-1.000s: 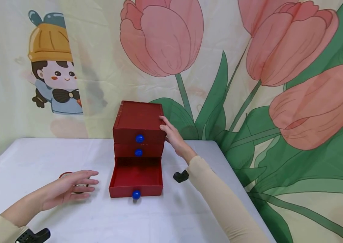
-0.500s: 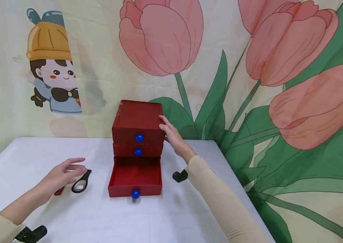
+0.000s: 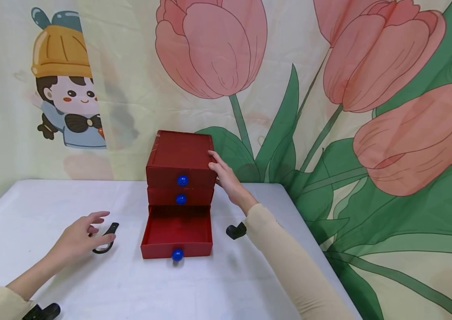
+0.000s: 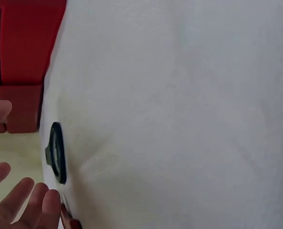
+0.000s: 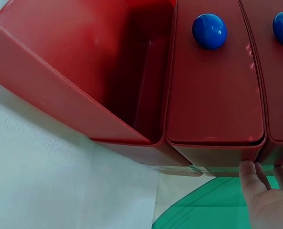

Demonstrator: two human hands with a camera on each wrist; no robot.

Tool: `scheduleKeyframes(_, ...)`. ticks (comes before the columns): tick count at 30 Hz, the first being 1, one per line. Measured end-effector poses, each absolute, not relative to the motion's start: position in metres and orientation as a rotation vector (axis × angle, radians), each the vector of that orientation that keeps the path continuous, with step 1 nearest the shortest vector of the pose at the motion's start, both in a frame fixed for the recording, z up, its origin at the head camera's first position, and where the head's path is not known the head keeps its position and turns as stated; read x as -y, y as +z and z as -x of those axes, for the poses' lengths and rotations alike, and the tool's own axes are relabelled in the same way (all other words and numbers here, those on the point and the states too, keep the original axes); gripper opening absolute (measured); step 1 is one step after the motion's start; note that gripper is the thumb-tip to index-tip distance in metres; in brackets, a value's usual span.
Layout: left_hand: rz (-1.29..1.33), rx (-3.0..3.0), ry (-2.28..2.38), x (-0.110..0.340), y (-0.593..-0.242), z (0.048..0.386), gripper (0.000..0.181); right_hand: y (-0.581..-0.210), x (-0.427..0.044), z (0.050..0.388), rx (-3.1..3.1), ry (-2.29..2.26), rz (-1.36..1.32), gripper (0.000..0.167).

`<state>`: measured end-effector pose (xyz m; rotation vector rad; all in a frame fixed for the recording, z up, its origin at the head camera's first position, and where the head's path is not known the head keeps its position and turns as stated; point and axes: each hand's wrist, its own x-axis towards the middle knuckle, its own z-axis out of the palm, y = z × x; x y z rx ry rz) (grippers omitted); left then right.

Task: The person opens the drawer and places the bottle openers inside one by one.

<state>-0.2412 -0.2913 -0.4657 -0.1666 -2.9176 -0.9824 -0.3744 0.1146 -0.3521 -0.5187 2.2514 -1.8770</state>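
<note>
A dark red chest of drawers [image 3: 182, 151] with blue round knobs stands on the table. Its bottom drawer [image 3: 155, 251] is pulled out and looks bare inside; the upper two are pushed in. My right hand [image 3: 230, 182] rests its fingertips against the chest's upper right side. Over the table to the left, my left hand [image 3: 75, 238] hovers with fingers spread, holding nothing. Close to its thumb lies a black ring-shaped thing with a short handle [image 4: 57, 152], partly covered in the head view. A reddish-brown piece [image 4: 73, 223] shows beyond the left fingertips in the left wrist view.
A white cloth [image 3: 130, 289] covers the table. Behind it hangs a backdrop [image 3: 138, 89] printed with tulips and a cartoon figure. The pulled-out drawer juts toward the front of the table.
My left hand has drawn back left from over the black ring-shaped thing, then lowered slightly, its thumb now stretched across it. The right hand keeps its place on the chest.
</note>
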Motion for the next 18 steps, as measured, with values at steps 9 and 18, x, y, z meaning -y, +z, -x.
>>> scheduleKeyframes(9,0.230,2.899,-0.816,0.289,-0.475,0.236,0.084,-0.352,-0.112,0.373,-2.243,-1.882,0.518,0.055)
scheduleKeyframes(18,0.220,2.919,-0.718,0.287,-0.479,0.241,0.081,-0.353,-0.115,0.374,-2.245,-1.897,0.524,0.054)
